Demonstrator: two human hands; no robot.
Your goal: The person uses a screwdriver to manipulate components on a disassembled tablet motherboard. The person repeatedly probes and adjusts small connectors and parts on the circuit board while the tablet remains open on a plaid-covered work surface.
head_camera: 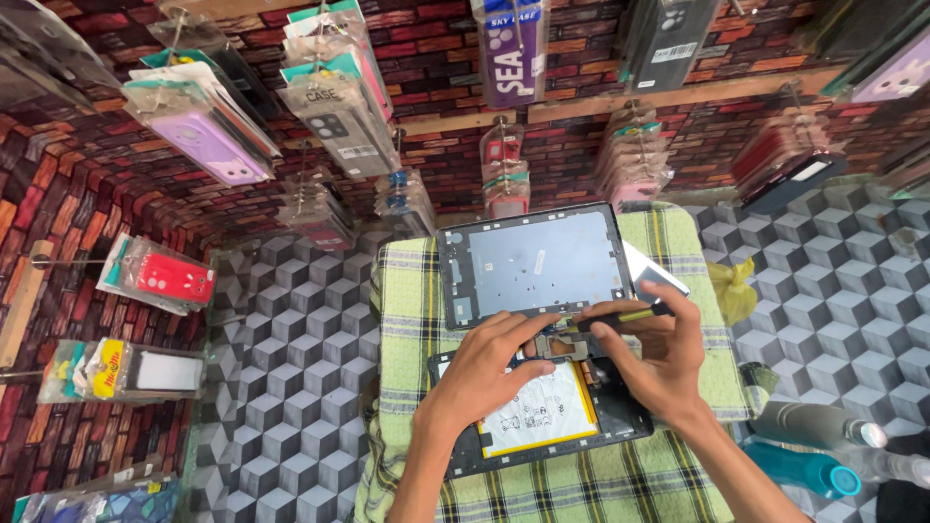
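On the far left, phone cases in clear packs (174, 279) hang on hooks against a brick-pattern wall. In the middle stands a counter covered with a green checked cloth (407, 300). An opened tablet lies on the cloth in two parts. The back half (542, 426), with its white and yellow battery (538, 416), is nearer the person. The screen half (533, 266) is folded up and lies flat just behind it, grey inside facing up.

The left hand (484, 373) rests on the back half, its fingers bent down and pressing near the join between the two parts. It does not seem to grip anything, though the fingertips are hard to see.

The right hand (659, 353) has its fingers closed around a thin tool with a yellow and black handle (620, 315). The tool tip points at the join.

On the far right, a grey bottle (819, 424) and a blue bottle (799, 470) lie on the cube-pattern floor.
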